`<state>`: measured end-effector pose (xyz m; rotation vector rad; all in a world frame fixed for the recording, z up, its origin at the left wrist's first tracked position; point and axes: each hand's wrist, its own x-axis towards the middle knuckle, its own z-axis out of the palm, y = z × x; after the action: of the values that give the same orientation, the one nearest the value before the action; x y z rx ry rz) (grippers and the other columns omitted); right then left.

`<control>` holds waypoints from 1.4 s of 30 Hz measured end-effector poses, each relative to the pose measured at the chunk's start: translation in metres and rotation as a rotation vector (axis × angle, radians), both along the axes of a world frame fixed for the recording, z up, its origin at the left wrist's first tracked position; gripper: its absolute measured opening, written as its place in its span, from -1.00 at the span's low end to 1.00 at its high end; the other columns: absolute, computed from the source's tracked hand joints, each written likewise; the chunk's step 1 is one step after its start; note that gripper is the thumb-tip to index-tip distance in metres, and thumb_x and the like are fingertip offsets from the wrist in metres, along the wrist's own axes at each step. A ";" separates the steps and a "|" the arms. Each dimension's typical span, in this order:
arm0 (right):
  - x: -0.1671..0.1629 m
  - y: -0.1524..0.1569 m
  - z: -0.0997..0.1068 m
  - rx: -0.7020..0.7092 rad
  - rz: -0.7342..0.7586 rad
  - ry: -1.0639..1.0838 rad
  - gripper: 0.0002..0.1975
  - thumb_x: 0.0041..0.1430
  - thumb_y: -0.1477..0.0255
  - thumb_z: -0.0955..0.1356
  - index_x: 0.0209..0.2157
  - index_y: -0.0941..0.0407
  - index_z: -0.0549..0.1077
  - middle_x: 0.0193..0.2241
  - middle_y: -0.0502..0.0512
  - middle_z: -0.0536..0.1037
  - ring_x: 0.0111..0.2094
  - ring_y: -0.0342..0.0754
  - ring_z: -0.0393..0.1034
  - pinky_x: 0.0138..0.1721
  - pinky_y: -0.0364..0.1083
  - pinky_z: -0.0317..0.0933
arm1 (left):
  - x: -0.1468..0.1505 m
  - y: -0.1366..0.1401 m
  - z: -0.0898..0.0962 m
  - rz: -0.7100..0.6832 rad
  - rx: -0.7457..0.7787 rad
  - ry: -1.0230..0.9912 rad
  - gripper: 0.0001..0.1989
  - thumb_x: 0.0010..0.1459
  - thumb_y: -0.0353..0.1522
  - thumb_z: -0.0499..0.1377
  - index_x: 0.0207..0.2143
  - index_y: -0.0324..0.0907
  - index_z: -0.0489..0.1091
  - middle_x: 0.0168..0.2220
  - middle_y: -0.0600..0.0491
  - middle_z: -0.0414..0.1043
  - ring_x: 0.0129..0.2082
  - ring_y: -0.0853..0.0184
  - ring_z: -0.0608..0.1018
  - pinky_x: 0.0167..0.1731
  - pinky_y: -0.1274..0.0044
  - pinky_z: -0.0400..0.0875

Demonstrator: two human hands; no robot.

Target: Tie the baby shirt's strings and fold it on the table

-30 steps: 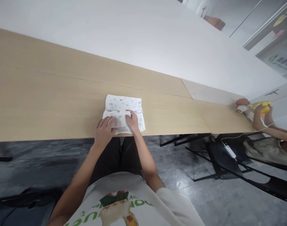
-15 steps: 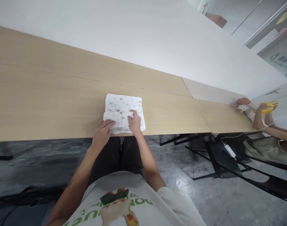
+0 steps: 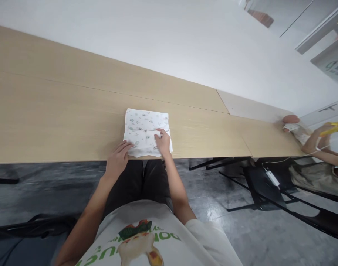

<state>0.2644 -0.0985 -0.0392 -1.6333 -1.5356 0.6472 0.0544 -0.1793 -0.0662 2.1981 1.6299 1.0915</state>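
Observation:
A white cloth (image 3: 146, 122) with a small grey-green print lies folded on the table, close to its front edge. A crease runs across its middle. My left hand (image 3: 118, 157) rests at the cloth's near left corner, fingers stretched out flat over the edge. On the right side, my right hand (image 3: 163, 142) presses down on the cloth, its thumb and forefinger apart. The cloth's near right part is partly covered by that hand.
The long wooden table (image 3: 60, 111) runs along a white wall (image 3: 158, 44). Far right, another person's arms (image 3: 321, 142) hold something yellow (image 3: 331, 128), near a doll-like figure (image 3: 291, 123). Black folding chairs (image 3: 257, 184) stand below; a white adapter (image 3: 273, 178) lies on one.
The raised, bunched near part of the cloth now lies flatter and smoother. My right hand has shifted slightly right; my left hand stays at the left edge. The view has shifted slightly.

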 end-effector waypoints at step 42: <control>0.049 0.008 0.003 -0.034 -0.073 0.230 -0.57 0.00 0.45 0.43 -0.04 0.19 0.41 -0.48 -0.05 0.47 -0.41 -0.09 0.40 -0.24 -0.08 0.31 | -0.030 0.058 0.046 0.224 -0.483 -0.544 -0.25 -0.01 -0.29 0.33 0.22 -0.27 0.20 -0.07 -0.14 0.49 -0.29 0.36 0.52 -0.34 0.55 0.43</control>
<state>0.3130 -0.0910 -0.0366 -1.5726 -1.3003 0.7957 0.0245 -0.1214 -0.0199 1.3033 1.6753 1.0775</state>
